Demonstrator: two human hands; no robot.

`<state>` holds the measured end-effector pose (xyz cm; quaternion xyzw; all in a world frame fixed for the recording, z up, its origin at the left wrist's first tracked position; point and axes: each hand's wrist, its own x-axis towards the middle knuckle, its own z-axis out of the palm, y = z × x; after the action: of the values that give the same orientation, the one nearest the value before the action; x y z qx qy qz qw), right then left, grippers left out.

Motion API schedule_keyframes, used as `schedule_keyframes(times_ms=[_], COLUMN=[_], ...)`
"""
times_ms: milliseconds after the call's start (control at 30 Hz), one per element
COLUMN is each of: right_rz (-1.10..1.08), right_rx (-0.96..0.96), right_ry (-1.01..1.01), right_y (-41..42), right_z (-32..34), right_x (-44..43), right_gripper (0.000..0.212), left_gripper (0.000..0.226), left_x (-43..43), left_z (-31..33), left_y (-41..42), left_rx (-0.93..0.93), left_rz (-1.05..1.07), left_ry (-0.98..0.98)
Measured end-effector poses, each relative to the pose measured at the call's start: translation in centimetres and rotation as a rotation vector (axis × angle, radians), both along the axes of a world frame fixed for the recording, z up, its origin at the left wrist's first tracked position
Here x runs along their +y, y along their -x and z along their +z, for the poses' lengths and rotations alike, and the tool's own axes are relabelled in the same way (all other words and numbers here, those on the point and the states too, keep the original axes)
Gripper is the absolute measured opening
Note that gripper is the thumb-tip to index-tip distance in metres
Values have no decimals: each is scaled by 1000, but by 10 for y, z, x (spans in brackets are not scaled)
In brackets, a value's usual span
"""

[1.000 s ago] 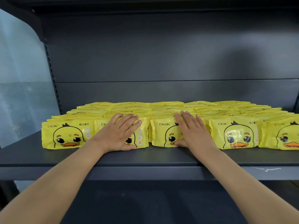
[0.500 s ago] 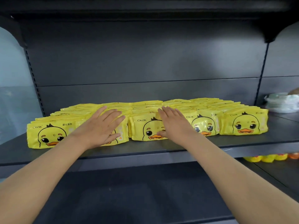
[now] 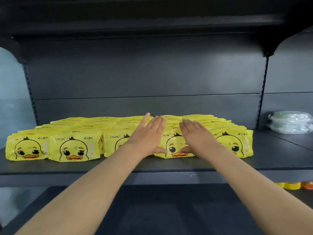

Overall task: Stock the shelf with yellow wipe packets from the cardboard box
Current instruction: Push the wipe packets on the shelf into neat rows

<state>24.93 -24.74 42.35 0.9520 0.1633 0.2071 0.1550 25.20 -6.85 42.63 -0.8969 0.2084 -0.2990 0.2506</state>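
Two flat palms, fingers straight | left hand (image 3: pixel 147 133), right hand (image 3: pixel 197 135) on glossy yellow packets (image 3: pixel 74 146) | matte shelf (image 3: pixel 271 158)

The dark shelf (image 3: pixel 271 160) is carrying rows of yellow wipe packets (image 3: pixel 74 148), lining its front edge and reaching toward its back.

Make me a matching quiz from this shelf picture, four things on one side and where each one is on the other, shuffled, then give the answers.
Things:
1. left hand
2. leftmost front packet
3. pale green packs
4. small yellow and orange items

Places:
A. lower level, far right edge
B. flat on the yellow packets, beside the right hand
C. left end of the front row
D. next bay, right of the upright

Pairs: 1-B, 2-C, 3-D, 4-A
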Motion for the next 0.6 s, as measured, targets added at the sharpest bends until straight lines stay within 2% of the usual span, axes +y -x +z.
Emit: schedule_keyframes(times_ms=[167,433,600], right_rz=[36,62,67], right_rx=[27,-38,-72], right_ry=[45,19,18], right_y=[-24,-40,-46], right_z=[-15,-25,-24], right_x=[-16,-15,-12], right_gripper=[107,110,107], left_gripper=[115,122,124], left_x=[-34,-41,-39], left_z=[-19,-16,-16], left_y=[-20,-42,-51], left_rx=[114,73,82], left_rz=[78,118,149], left_ry=[-40,-151,-148])
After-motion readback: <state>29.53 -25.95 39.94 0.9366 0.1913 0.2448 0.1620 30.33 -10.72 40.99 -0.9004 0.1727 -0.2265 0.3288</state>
